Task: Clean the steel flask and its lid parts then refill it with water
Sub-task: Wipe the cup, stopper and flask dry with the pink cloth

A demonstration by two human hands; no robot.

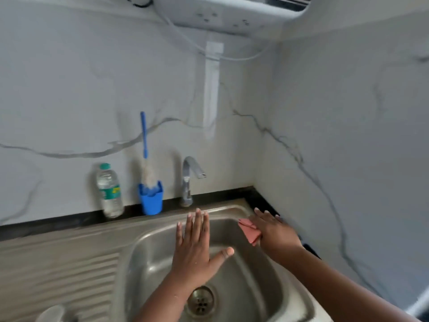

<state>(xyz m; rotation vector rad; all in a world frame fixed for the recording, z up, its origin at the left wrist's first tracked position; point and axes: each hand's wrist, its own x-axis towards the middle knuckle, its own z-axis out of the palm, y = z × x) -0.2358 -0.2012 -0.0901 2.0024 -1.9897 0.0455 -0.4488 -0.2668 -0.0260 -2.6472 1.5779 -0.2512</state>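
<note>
My left hand (195,247) hovers flat over the steel sink basin (260,282), fingers spread, holding nothing. My right hand (274,228) rests palm down on a pink cloth (249,231) at the sink's right rim; whether the fingers grip the cloth I cannot tell. A bottle brush with a blue handle (145,145) stands in a blue cup (151,201) at the back. A blurred pale rounded object (52,313) shows at the bottom left on the drainboard; it may be a flask part. The flask itself is not in view.
A chrome tap (189,180) rises behind the basin, with no water running. A clear plastic water bottle (109,191) stands left of the blue cup. The ribbed drainboard (58,270) lies to the left. Marble walls close the back and right side.
</note>
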